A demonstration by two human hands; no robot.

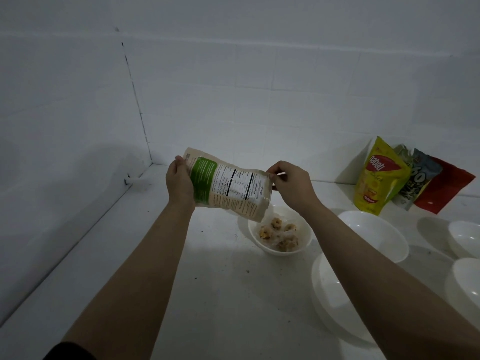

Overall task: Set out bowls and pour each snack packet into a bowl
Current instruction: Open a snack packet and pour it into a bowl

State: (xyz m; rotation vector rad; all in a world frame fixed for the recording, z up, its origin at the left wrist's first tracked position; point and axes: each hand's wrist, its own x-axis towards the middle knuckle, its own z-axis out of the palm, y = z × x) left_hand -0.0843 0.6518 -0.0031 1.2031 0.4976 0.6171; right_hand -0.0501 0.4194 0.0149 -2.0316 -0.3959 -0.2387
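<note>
Bowls: empty white bowl (335, 289) nearest, beside right forearm.
Left hand (180, 181): grips packet (228, 187) bottom end.
Right hand (292, 181): pinches packet's top corner.
Packet: tilted over small bowl (279, 236) holding snacks (280, 233).

Left arm: bare forearm reaching forward and up from the lower left, a dark sleeve edge at its base.
Left hand (180, 181): back toward the camera, fingers curled round one end of the packet (228, 187).
Right arm: bare forearm extended from the lower right.
Right hand (291, 181): fingers bent, thumb and fingertips pinching the packet's other end.
</note>
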